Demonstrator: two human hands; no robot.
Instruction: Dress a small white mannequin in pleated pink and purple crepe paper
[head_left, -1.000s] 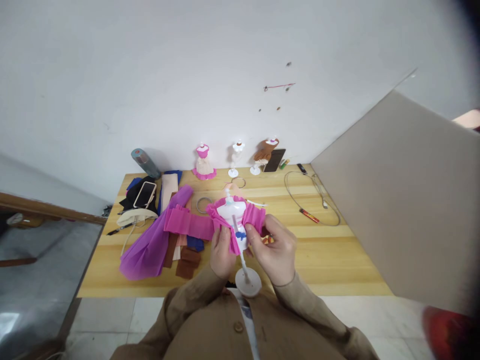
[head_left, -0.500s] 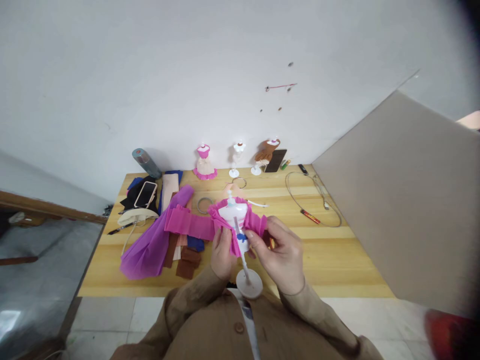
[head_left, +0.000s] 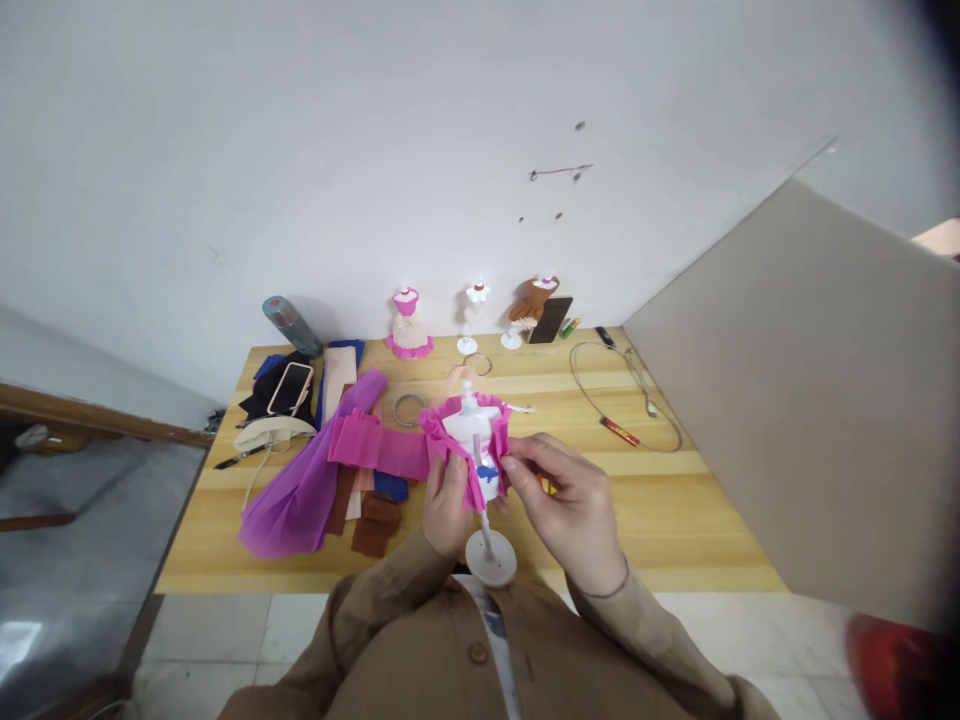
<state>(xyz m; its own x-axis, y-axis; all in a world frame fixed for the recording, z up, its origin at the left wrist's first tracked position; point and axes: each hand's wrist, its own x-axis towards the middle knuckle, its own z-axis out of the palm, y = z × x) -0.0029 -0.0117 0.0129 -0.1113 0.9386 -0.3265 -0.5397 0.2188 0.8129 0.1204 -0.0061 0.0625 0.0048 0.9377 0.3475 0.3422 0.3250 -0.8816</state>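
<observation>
A small white dress form (head_left: 469,428), back side facing me, is held up in front of my body, its round base towards me. Ruffled pink crepe-like fabric (head_left: 480,403) wraps its shoulders and sides, and a bit of blue shows at the waist. My left hand (head_left: 448,508) is closed around the form's left side, thumb pressing on the pink fabric. With thumb and forefinger, my right hand (head_left: 574,508) pinches the fabric's right edge. A flat pink strip (head_left: 382,447) lies to the left on the table.
Purple fabric (head_left: 300,500), brown pieces (head_left: 375,525) and a phone (head_left: 291,388) lie left on the wooden table (head_left: 675,530). Along the wall stand a bottle (head_left: 291,325) and several dress forms, one in pink and cream (head_left: 409,325). A cable (head_left: 581,375) lies right.
The pink fabric's loose right end, which stuck out to the right, is now drawn in against the form's side. The form's base has shifted slightly left and up.
</observation>
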